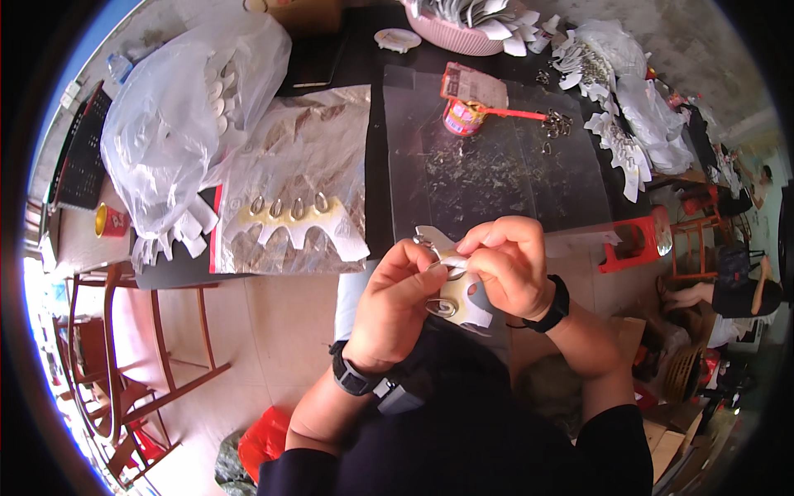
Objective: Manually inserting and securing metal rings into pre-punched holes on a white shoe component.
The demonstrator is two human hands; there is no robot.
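Over the table's near edge, my left hand (395, 302) and my right hand (506, 269) pinch a white scalloped piece (473, 314) between their fingertips. It has a yellowish strip, and a metal loop (445, 307) sits on its lower part; another metal part shows at its upper end. My fingers hide the middle of it. Left of my hands, a similar white piece (318, 231) with several metal loops (298, 206) in a row lies on a clear plastic sheet (327, 116). Both fists are closed, thumbs against forefingers.
A red stick (517, 112) rests across a small pink tub (463, 117) on the dark table. Loose metal loops (557, 124) lie beside it. Clear bags (186, 107) bulge at left; a pink basket (456, 35) of white pieces stands behind. A red stool (635, 241) and another person (744, 289) are at right.
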